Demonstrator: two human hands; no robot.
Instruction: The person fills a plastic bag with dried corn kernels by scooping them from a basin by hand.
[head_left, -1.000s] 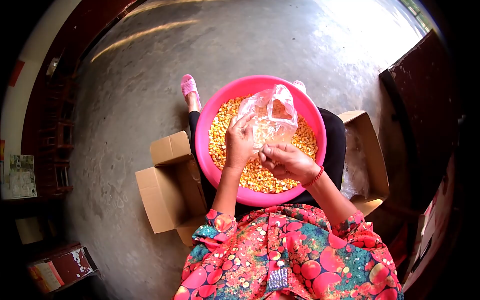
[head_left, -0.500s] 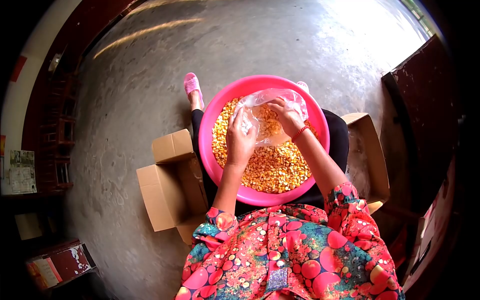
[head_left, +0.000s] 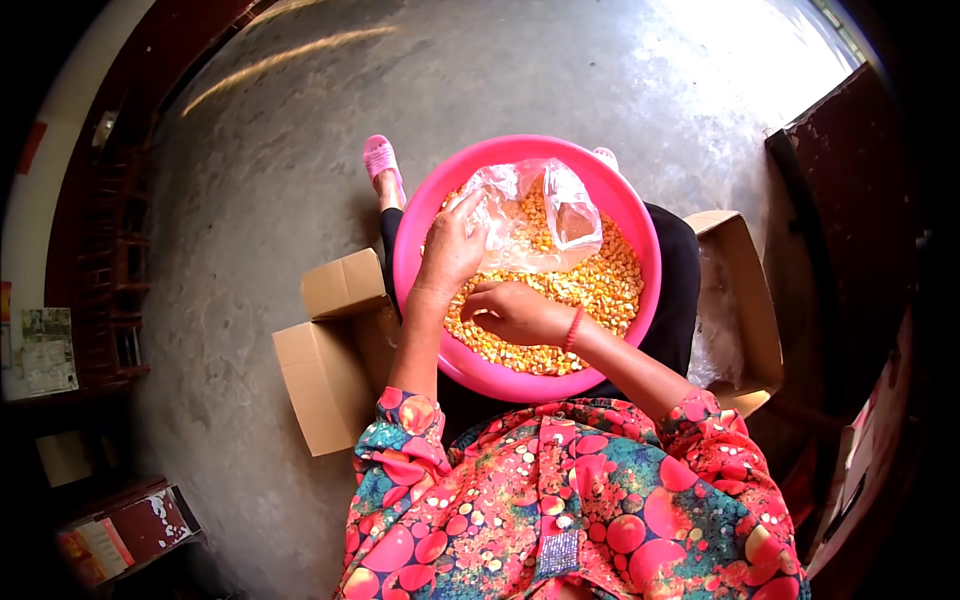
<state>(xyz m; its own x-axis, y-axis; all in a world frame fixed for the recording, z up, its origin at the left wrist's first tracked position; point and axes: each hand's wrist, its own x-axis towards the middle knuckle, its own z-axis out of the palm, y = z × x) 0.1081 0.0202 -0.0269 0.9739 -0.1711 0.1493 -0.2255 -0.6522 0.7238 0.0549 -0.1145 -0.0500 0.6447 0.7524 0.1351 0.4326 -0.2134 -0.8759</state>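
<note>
A pink basin (head_left: pixel 652 290) of yellow corn kernels (head_left: pixel 615 265) rests on my lap. A clear plastic bag (head_left: pixel 515 215) lies spread over the kernels, its mouth facing up and right. My left hand (head_left: pixel 455 245) grips the bag at its left edge, fingers pointing up along the plastic. Below the bag, my right hand (head_left: pixel 520 312) is low over the corn with bent fingers pointing left. A gap shows between its thumb and fingers, and I see nothing held there. A red bracelet (head_left: pixel 573 330) circles the right wrist.
An open cardboard box (head_left: pixel 320 385) stands on the floor left of my legs. Another box (head_left: pixel 755 310), with clear plastic inside, is at my right. Dark wooden furniture (head_left: pixel 125 260) lines the left wall. A dark red panel (head_left: pixel 845 180) stands at the far right.
My right hand has left the bag's right side and moved down and left to the corn. The left hand has shifted slightly up and left, still on the bag.
</note>
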